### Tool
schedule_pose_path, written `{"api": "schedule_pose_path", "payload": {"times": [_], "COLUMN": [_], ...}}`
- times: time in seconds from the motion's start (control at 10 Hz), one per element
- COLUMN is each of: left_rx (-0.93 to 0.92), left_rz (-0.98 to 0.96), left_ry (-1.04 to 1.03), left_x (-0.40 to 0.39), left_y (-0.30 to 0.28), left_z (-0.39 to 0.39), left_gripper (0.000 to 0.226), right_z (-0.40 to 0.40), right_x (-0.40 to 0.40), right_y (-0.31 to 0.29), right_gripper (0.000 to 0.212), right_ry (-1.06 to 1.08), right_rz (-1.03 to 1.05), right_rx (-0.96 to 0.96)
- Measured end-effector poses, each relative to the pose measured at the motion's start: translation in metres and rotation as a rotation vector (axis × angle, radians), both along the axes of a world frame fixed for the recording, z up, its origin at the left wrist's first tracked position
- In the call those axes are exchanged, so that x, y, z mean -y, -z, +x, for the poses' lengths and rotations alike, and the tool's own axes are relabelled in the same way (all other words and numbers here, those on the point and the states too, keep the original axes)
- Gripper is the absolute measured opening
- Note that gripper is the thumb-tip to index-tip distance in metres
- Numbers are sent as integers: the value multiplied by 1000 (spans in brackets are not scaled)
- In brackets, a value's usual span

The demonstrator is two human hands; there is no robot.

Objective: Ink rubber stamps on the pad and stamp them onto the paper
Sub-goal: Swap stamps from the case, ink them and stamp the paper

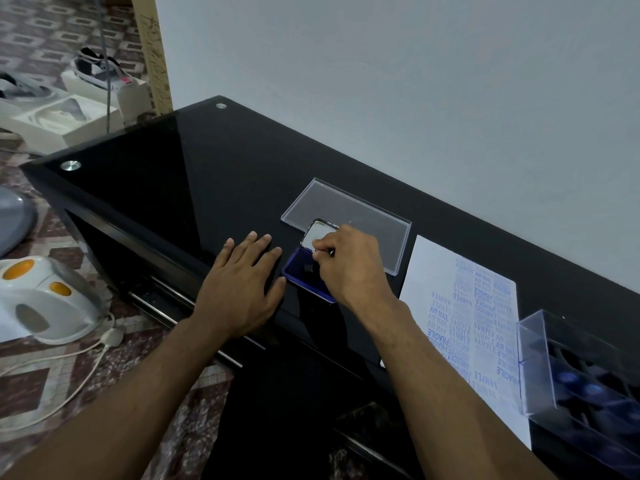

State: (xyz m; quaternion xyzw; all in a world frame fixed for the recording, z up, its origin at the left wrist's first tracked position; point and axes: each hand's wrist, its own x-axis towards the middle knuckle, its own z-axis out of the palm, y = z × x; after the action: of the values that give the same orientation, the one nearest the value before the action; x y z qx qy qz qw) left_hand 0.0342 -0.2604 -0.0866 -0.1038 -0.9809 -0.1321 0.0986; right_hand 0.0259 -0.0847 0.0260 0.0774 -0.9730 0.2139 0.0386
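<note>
Ink pad (306,277), its blue tray open with the lid (318,233) tilted up behind, sits on the black glass table (194,174) between your hands. Your right hand (349,265) is over it, fingertips pinched on something small (too hidden to name). Your left hand (242,282) lies flat, fingers spread, just beside the pad. The stamped paper (460,306) lies to the right, near a clear box (581,379) of stamps.

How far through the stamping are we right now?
Well along: the paper already carries many blue prints. In hand: the right hand is at the open ink pad, fingers curled, any stamp hidden; the left hand lies flat beside it. Left: more stamps wait in the clear box.
</note>
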Motion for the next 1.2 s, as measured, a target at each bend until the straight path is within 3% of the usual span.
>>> {"api": "schedule_pose_path", "payload": {"times": [0.7, 0.8, 1.2], "left_rx": [56, 41, 51], "left_rz": [72, 90, 129], "left_ry": [19, 65, 321], "left_x": [-3, -21, -146], "left_y": [-13, -21, -43], "left_z": [-2, -5, -9], "left_gripper": [78, 75, 66], "right_z": [12, 19, 42], "right_x": [-10, -28, -146], "right_y": [3, 0, -4], "right_gripper": [24, 21, 21], "right_ry": [20, 95, 333], "right_rz": [-93, -194, -210], "right_rx": [-1, -80, -131]}}
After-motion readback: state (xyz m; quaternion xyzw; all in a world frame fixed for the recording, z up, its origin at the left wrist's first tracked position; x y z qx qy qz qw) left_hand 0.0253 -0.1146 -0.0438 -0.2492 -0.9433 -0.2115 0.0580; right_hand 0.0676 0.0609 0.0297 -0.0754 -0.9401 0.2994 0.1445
